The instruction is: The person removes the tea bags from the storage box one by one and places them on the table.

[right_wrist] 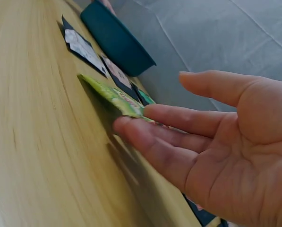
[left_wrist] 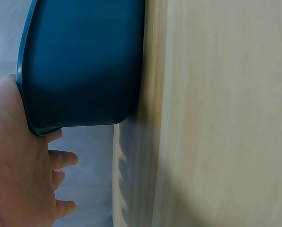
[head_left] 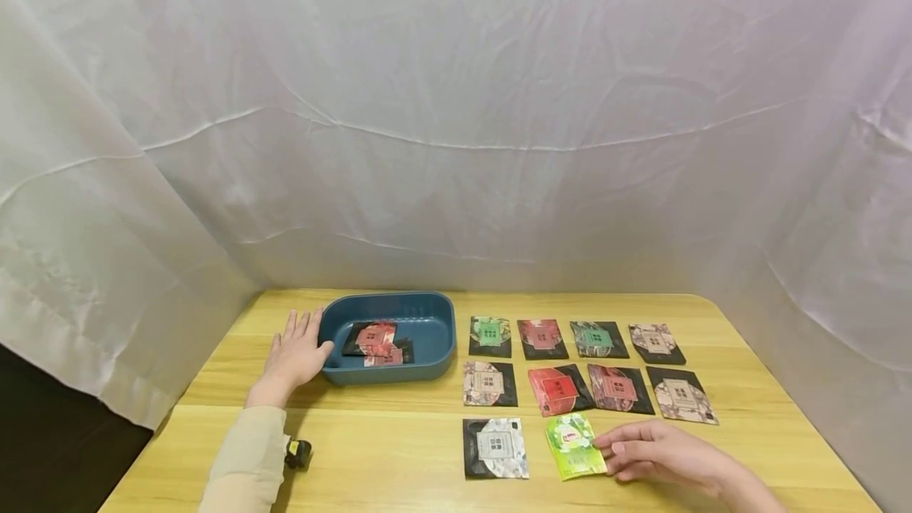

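Observation:
My right hand (head_left: 663, 454) is at the right edge of a bright green tea bag sachet (head_left: 575, 446), its fingertips touching that edge. In the right wrist view the thumb stands apart from the sachet (right_wrist: 115, 97), and the fingers are loosely extended. My left hand (head_left: 294, 355) rests against the left end of a blue basin (head_left: 420, 373), fingers spread and thumb along the rim. In the left wrist view the palm lies at the basin's corner (left_wrist: 84, 94). Inside the basin lie red-and-black sachets (head_left: 375, 335), partly overlapping.
Several sachets lie in rows right of the basin, including a green-and-black one (head_left: 490, 336) and a red one (head_left: 559, 390). A black-and-silver sachet (head_left: 495, 448) lies left of the green one. Pale curtains (head_left: 499, 180) enclose the wooden table (head_left: 399, 450).

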A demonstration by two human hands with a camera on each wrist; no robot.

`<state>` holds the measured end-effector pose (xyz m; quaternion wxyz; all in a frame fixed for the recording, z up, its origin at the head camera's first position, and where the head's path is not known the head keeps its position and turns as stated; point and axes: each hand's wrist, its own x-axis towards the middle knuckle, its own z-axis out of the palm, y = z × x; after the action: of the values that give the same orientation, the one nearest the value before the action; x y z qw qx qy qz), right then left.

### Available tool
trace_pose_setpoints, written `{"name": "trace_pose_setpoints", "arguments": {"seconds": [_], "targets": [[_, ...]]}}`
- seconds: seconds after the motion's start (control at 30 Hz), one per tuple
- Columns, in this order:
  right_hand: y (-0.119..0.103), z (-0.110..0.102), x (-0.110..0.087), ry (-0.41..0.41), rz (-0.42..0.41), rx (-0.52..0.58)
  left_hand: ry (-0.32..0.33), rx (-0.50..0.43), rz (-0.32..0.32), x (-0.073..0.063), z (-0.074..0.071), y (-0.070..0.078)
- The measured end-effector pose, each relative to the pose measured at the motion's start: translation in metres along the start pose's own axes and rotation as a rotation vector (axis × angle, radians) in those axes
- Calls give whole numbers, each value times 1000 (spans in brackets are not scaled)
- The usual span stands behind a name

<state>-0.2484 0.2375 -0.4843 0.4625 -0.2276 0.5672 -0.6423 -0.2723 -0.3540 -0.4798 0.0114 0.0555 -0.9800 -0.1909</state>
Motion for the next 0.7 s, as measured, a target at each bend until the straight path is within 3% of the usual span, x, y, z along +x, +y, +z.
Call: {"name": "trace_pose_setpoints", "arguments": {"seconds": [0.17, 0.4, 0.7], "targets": [[-4, 1, -4, 7, 20, -78, -2, -4, -3, 0, 0, 0], [-8, 2, -1, -10, 40, -82, -1, -21, -6, 0, 0, 1], [-14, 5, 9, 76, -28, -252, -6, -34, -8, 0, 0, 0]]}}
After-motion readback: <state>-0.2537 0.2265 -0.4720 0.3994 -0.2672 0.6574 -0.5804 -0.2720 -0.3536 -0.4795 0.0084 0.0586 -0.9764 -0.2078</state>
